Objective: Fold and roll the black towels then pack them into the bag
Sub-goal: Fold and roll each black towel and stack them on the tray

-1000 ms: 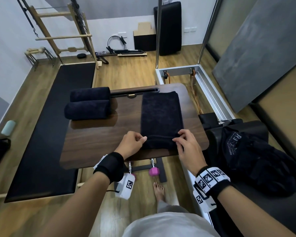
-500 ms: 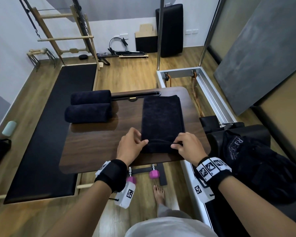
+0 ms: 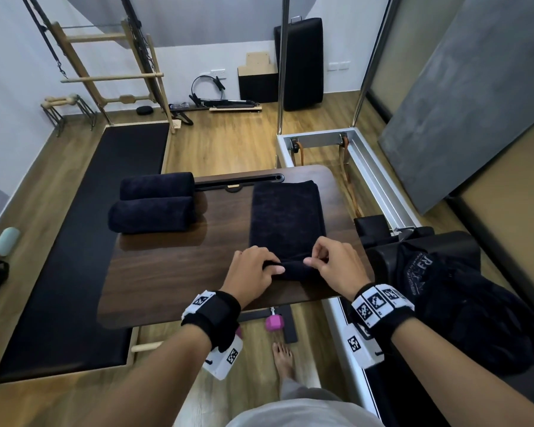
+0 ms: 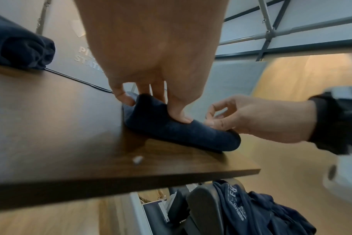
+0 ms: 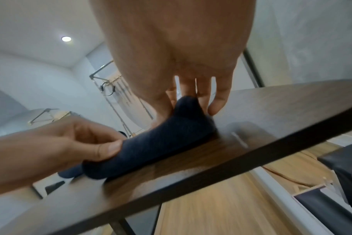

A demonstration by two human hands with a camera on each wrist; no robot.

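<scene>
A folded black towel [image 3: 287,217] lies lengthwise on the right half of the dark wooden table [image 3: 173,266]. Its near end is curled into a small roll [image 4: 171,127] [image 5: 151,143]. My left hand [image 3: 253,272] pinches the roll's left end, thumb on top. My right hand [image 3: 330,263] pinches its right end with fingers curled over it. Two finished rolled towels [image 3: 153,204] lie side by side at the table's far left. The black bag [image 3: 463,297] sits slumped on the padded carriage to my right.
A long black mat [image 3: 84,241] lies on the floor left of the table. A pink dumbbell [image 3: 273,322] and my bare foot [image 3: 282,355] are under the near edge. A metal reformer frame [image 3: 370,167] runs along the right.
Both hands have drawn closer together on the towel's near edge and turned it over into a first small roll.
</scene>
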